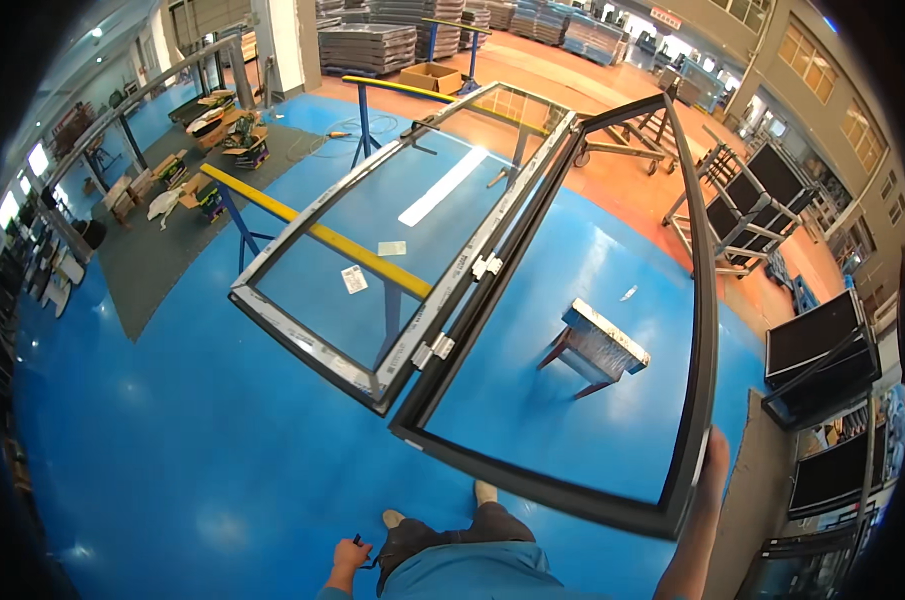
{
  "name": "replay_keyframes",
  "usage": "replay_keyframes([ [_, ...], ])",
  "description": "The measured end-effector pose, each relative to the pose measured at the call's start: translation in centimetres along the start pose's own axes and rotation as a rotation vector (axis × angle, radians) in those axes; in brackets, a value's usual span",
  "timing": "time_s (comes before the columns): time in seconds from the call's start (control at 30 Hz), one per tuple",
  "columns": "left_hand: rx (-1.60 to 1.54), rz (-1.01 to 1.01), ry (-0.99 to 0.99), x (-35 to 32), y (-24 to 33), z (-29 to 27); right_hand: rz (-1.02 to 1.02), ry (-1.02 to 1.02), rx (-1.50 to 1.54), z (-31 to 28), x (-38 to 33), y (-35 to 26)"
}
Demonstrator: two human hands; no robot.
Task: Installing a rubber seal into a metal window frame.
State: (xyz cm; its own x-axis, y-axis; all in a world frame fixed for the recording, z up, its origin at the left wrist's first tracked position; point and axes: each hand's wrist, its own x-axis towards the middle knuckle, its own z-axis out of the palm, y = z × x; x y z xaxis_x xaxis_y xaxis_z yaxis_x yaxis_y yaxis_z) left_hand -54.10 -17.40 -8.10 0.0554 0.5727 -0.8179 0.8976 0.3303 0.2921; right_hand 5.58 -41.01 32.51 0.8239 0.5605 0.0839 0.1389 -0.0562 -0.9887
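Frame in black stands swung out to the person's right, tilted and open, joined along its inner side to a glazed panel by two silver hinges. The joining looks done; the frame is not folded onto the panel, and printed film and labels remain on the latter. Whether the frame itself carries glass, I cannot tell. The right hand, arm stretched outward, grips the frame's outer edge near its close corner, fingers mostly hidden. The left hand hangs low beside the thigh, well apart, fingers curled, perhaps around something small and dark. A yellow-topped trestle supports the panel; a wrapped stool shows through the frame's opening.
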Motion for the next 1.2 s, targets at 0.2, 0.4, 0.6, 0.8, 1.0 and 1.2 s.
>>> replay_keyframes([
  [0.2, -0.124, 0.004, 0.141, 3.3, -6.0, -7.1, -0.561, 0.29, -0.32, 13.8, 5.7, -6.5],
  [0.4, -0.181, -0.111, 0.215, 4.5, -10.9, -13.5, -0.413, 0.224, 0.12, 27.6, 7.9, -16.0],
  [0.6, -0.22, -0.124, 0.233, 5.5, -11.8, -16.5, -0.002, 0.16, 0.293, 39.9, 10.1, -24.0],
  [0.8, -0.353, -0.173, 0.295, 8.2, -9.9, -23.2, -0.143, -0.066, 0.496, 53.4, 16.8, -21.9],
  [1.0, -0.608, -0.116, 0.413, 9.1, -9.6, -29.4, -0.029, -0.242, 0.362, 66.8, 19.5, -20.1],
  [1.2, -0.623, -0.165, 0.454, 12.1, -10.9, -38.3, 0.056, -0.353, 0.137, 86.3, 20.9, -10.9],
])
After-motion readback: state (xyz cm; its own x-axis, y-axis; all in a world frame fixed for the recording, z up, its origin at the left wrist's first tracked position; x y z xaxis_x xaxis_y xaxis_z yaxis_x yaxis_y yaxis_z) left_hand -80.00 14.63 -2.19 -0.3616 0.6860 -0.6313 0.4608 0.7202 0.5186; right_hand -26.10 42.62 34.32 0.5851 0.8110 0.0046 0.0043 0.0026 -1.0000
